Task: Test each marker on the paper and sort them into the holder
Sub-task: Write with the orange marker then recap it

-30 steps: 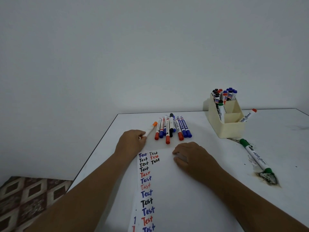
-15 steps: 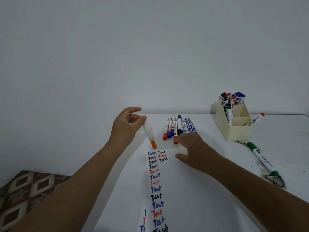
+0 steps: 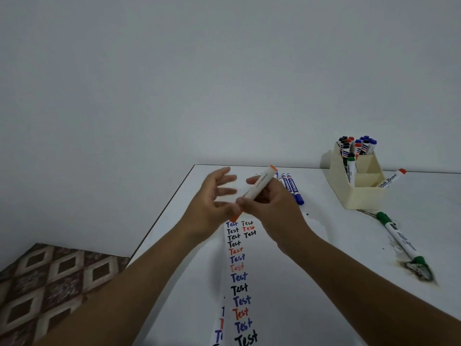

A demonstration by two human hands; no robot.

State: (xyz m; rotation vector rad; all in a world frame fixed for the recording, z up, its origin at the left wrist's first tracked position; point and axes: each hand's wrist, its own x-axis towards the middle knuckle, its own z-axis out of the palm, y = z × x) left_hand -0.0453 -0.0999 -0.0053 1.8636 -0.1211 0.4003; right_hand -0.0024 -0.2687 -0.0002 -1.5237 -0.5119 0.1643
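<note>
An orange-capped white marker (image 3: 258, 187) is raised above the table, tilted, and my right hand (image 3: 274, 208) grips its barrel. My left hand (image 3: 212, 203) hovers just left of it with fingers spread, blurred, its thumb near the marker's lower orange end. Below the hands lies the paper strip (image 3: 252, 270) covered with "Test" in blue, black and red. Loose blue markers (image 3: 291, 187) show behind my right hand; the rest of that pile is hidden. The cream holder (image 3: 359, 193) at the back right holds several markers in its rear compartment.
A red-capped marker (image 3: 391, 179) leans beside the holder. A green marker (image 3: 399, 238) lies on the table (image 3: 349, 283) to the right, its tip in a dark ink stain (image 3: 419, 270). The table's left edge drops to a patterned floor (image 3: 50, 283).
The orange marker passed from my left hand to my right hand. Both hands rose and came together over the top of the paper; the left hand's fingers have spread.
</note>
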